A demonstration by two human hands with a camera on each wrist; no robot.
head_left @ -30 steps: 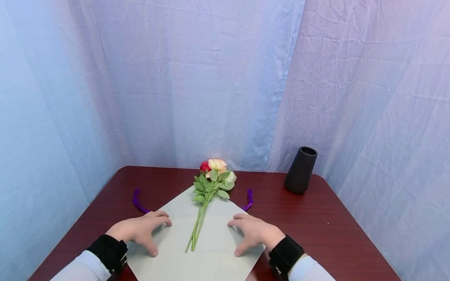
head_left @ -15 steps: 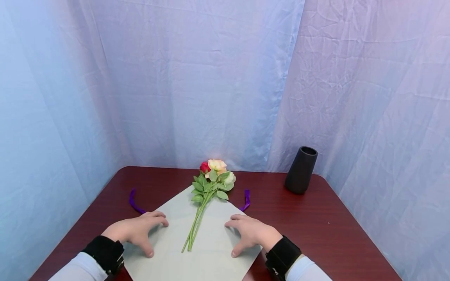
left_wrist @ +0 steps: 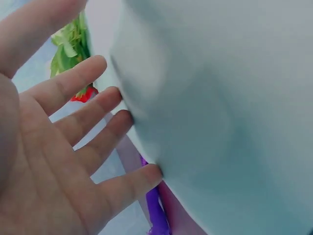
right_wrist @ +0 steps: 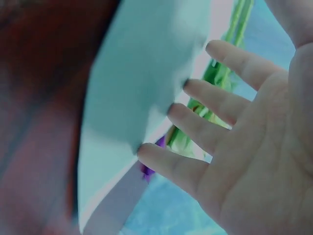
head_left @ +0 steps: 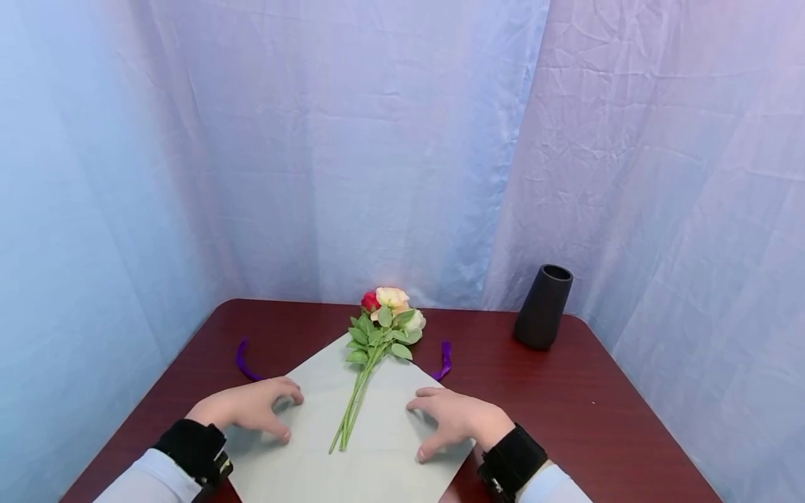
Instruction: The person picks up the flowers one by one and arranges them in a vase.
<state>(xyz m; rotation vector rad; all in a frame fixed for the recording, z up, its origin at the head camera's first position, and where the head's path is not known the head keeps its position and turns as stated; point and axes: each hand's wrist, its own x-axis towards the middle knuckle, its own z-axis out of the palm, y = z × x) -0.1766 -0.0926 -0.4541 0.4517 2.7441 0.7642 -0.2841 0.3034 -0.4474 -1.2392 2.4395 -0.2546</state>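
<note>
My left hand (head_left: 251, 409) has drawn its thumb in toward its fingers; my right hand (head_left: 462, 419) looks unmoved. Both are released, fingers spread, fingertips touching the pale paper (head_left: 383, 433) without gripping it. The flowers (head_left: 376, 344) lie on it between my hands, blooms past its far corner toward the worktop's (head_left: 597, 447) far edge, stems slanting back leftward, their ends nearer my left hand.
</note>
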